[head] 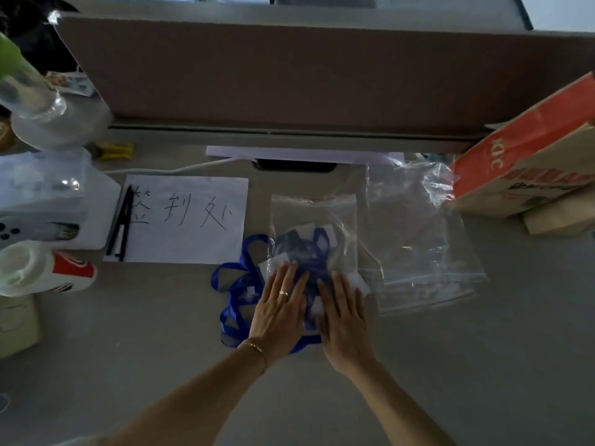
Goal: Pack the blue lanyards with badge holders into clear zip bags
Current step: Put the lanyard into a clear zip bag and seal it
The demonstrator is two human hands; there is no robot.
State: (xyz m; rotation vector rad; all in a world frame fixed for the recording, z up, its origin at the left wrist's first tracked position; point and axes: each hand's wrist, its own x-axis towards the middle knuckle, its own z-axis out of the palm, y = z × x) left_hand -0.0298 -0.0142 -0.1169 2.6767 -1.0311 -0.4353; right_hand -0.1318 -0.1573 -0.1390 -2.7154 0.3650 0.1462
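dim, bluish | glare on clear bags (418,220) | edges bowed | left edge blurred

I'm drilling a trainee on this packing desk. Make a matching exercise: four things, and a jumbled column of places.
1. blue lanyards
2. white handwritten paper sheet
3. empty clear zip bags
4. red-and-tan paper bag

A. far right edge
B. under both hands
C. right of the filled bag
D. left of the filled bag

1-B, 2-D, 3-C, 4-A
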